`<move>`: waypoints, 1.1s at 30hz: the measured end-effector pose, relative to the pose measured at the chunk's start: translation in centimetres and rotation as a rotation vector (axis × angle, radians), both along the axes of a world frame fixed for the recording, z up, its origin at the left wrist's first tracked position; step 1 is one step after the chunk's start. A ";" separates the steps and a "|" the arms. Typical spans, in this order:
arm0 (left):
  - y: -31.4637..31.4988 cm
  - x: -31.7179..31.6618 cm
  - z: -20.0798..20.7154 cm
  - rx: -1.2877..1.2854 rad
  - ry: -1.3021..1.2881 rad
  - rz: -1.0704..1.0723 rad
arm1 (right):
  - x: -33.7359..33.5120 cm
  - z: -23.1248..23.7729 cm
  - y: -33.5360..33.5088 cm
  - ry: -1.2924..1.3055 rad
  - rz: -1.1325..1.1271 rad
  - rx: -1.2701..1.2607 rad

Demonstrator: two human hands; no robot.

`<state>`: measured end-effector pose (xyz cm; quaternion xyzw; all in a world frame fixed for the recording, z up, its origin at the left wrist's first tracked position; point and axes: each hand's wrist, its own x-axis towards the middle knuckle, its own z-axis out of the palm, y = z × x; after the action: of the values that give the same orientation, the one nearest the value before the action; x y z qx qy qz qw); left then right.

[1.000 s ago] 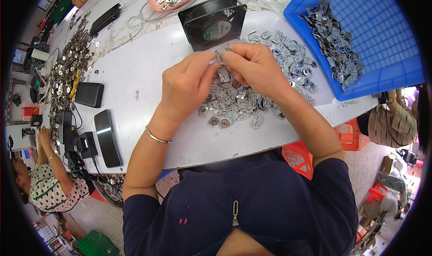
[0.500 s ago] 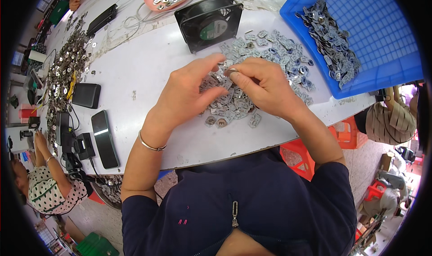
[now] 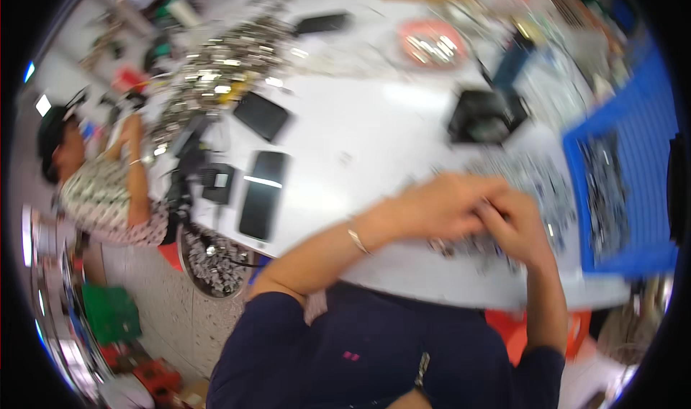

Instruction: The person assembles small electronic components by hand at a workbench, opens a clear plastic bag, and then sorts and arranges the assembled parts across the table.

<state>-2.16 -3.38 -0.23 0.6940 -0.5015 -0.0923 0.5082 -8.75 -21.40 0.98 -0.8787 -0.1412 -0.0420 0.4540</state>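
Note:
My left hand point(image 3: 448, 206) and my right hand point(image 3: 520, 225) meet over the near side of a heap of small grey metal parts point(image 3: 551, 186). Both have their fingers curled in and pressed together, fingertips touching. Whatever they pinch between them is hidden by the fingers and smeared by motion. Behind the heap stands a square black fan point(image 3: 484, 117). To the right is a blue plastic crate point(image 3: 633, 92) with more grey parts point(image 3: 608, 193) in it.
On the left lie a phone point(image 3: 263, 206), a black box-shaped device point(image 3: 262, 115) and a heap of shiny metal parts point(image 3: 230, 60). A pink dish point(image 3: 404, 38) holds parts at the back. A person in a dotted top point(image 3: 108, 200) works at the left. Below them sits a round tub of parts point(image 3: 186, 254).
The view has swung left, so the table things appear further right and the picture is blurred. My left hand has closed in from open fingers to meet my right, which held a small metal ring-like part.

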 end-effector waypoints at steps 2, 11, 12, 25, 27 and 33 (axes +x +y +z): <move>0.5 0.2 0.3 0.034 -0.005 0.067 | 0.2 0.2 -1.0 0.035 -0.025 -0.005; 1.9 1.2 -0.3 0.070 0.266 -0.094 | 0.5 1.4 -0.7 0.114 0.067 0.146; 2.0 1.2 -0.3 0.069 0.267 -0.089 | 0.6 1.3 -0.9 0.157 0.072 0.198; 1.7 1.9 0.6 0.091 0.572 -0.101 | 0.2 -0.2 -1.8 0.410 -0.153 0.352; 2.1 2.2 -0.2 0.034 0.577 0.110 | 1.3 0.3 -0.8 0.461 -0.145 0.322; 1.6 2.2 -1.6 -0.050 -0.265 0.354 | 2.1 0.2 0.4 0.364 -0.155 0.272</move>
<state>0.09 -1.78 -1.82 0.7645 -0.4364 0.1027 0.4633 -6.70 -20.98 1.16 -0.8108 0.0178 0.0639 0.5816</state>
